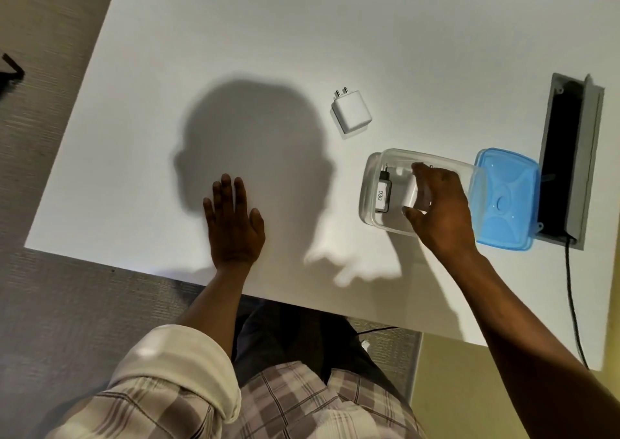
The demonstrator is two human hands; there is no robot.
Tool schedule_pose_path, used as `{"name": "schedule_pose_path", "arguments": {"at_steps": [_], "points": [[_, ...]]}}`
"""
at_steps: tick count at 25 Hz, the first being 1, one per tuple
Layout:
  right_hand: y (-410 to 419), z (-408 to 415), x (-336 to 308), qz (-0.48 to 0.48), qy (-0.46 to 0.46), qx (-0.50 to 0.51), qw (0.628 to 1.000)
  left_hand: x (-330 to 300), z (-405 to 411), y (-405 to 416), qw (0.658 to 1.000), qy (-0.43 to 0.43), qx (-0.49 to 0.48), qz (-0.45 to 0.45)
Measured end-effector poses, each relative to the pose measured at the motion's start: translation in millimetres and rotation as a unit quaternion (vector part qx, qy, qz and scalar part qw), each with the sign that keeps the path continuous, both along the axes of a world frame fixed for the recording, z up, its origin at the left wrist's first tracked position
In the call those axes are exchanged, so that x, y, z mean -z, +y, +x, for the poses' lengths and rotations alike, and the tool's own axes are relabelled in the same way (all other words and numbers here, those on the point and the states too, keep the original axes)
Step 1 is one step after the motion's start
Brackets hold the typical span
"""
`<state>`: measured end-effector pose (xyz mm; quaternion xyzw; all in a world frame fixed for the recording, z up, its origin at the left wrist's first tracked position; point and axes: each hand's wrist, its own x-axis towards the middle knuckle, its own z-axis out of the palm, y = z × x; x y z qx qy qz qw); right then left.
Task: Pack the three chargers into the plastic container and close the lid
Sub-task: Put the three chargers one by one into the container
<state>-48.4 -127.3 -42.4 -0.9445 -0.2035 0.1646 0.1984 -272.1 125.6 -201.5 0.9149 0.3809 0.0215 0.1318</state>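
Note:
A clear plastic container (369,200) stands on the white table at the right. Inside it lies a black charger with a white "030" label (383,194). Beside that one is a white charger (411,193), with my right hand (439,209) reaching into the container and its fingers curled around it. Another white charger (352,111) lies on the table beyond the container, prongs pointing away. The blue lid (506,200) rests flat just right of the container. My left hand (233,220) lies flat on the table, fingers apart, holding nothing.
A recessed grey cable box (567,157) with a dark opening sits in the table right of the lid, and a black cable (573,304) runs from it over the near edge. The table's near edge (134,266) is close to my body.

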Motion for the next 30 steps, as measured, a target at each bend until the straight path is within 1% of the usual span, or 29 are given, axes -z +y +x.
{"name": "schedule_pose_path", "arguments": {"at_steps": [3, 5, 9, 15, 20, 23, 25, 27, 28, 30], "points": [[-5.8, 12.5, 20.4, -0.032, -0.001, -0.004, 0.999, 0.6, 0.4, 0.1, 1.000, -0.001, -0.002, 0.000], [-6.8, 16.6, 33.2, -0.054, 0.017, -0.014, 0.998, 0.7, 0.1, 0.1, 1.000, 0.000, -0.001, 0.000], [-4.2, 21.8, 51.4, -0.092, 0.041, -0.054, 0.993, -0.2, 1.2, 1.1, 1.000, 0.005, 0.001, -0.004], [0.9, 30.5, 58.1, -0.131, 0.058, -0.080, 0.986, -1.7, 1.6, 0.5, 1.000, 0.001, 0.001, -0.010], [4.5, 28.3, 58.3, -0.133, 0.069, -0.079, 0.986, 0.2, 1.4, 1.3, 1.000, -0.001, 0.001, -0.003], [7.6, 25.8, 52.1, -0.137, 0.092, -0.065, 0.984, 0.6, 0.9, 0.7, 1.000, -0.005, -0.001, -0.004], [11.0, 21.4, 42.8, -0.113, 0.071, -0.015, 0.991, 0.2, 1.2, 0.4, 1.000, -0.007, -0.003, -0.006], [16.8, 14.3, 27.8, -0.035, 0.000, 0.050, 0.998, -0.4, 1.3, 0.2, 1.000, -0.008, -0.004, -0.012], [22.5, 11.1, 19.2, 0.015, -0.032, 0.066, 0.997, -0.7, 1.2, -0.2, 1.000, -0.010, -0.004, -0.013], [38.9, 9.3, 3.9, 0.085, -0.059, 0.049, 0.993, -1.4, 0.7, -0.3, 1.000, -0.013, -0.005, -0.012]]}}
